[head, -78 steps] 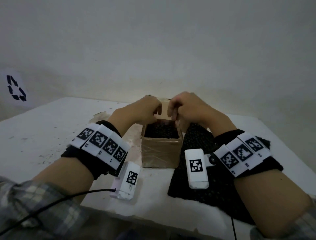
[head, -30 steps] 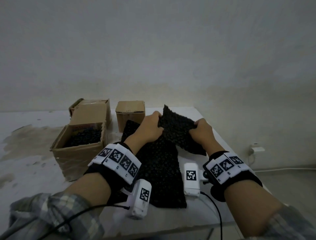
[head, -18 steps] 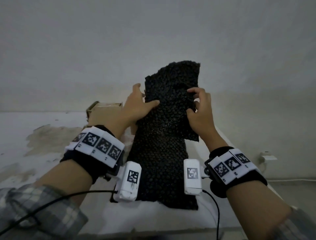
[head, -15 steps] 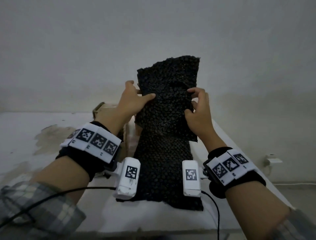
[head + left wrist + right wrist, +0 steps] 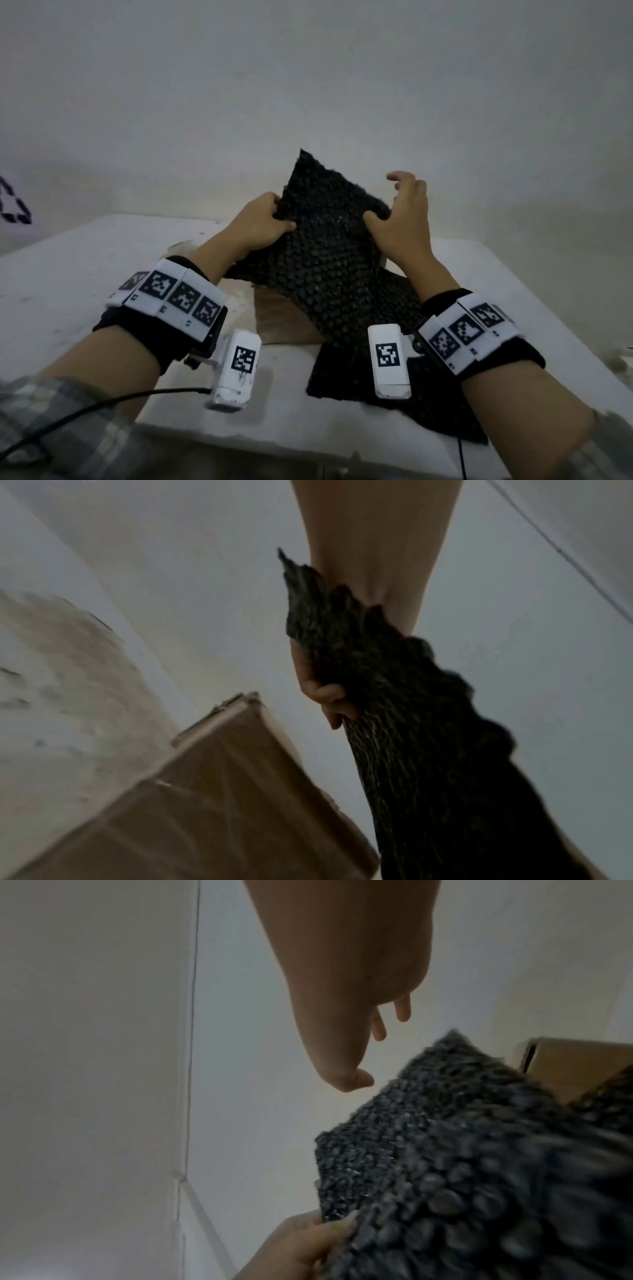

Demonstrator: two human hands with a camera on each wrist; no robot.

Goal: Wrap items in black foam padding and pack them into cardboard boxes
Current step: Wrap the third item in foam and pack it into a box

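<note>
I hold a black bumpy foam sheet (image 5: pixel 329 253) tilted in the air, one corner pointing up, over a brown cardboard box (image 5: pixel 281 318). My left hand (image 5: pixel 277 219) grips the sheet's left edge; in the left wrist view its fingers (image 5: pixel 323 693) curl round the foam (image 5: pixel 394 710). My right hand (image 5: pixel 382 197) is at the sheet's right corner. Its thumb (image 5: pixel 308 1237) touches the foam's edge (image 5: pixel 479 1164) while the fingers (image 5: pixel 400 1010) are lifted clear of it. The sheet hides the inside of the box.
More black foam (image 5: pixel 394 411) lies flat on the white table (image 5: pixel 85 274) under my right wrist, reaching the near edge. The box (image 5: pixel 205 791) stands mid-table. A wall runs close behind, with a recycling sign (image 5: pixel 13 205) at the left.
The foam sheet, held high and upright before, has come down and left, and now tilts over the box. My right fingers have lifted off it; my left hand still grips it.
</note>
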